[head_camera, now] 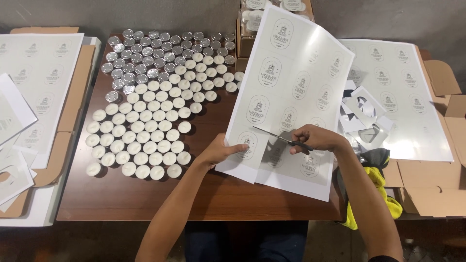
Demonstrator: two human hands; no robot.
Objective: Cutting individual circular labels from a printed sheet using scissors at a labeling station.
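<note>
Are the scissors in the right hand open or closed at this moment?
Open. The scissors in the right hand show two blades spread apart over the label sheet, already partly cut.

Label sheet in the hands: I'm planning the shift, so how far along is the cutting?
Done: a pile of cut-out scraps lies right of the sheet. In hand: the left hand grips the label sheet while the right hand works scissors into its lower edge; nearly all its labels remain uncut. Left: further printed sheets lie uncut, and the tealight candles on the table show no labels.
</note>
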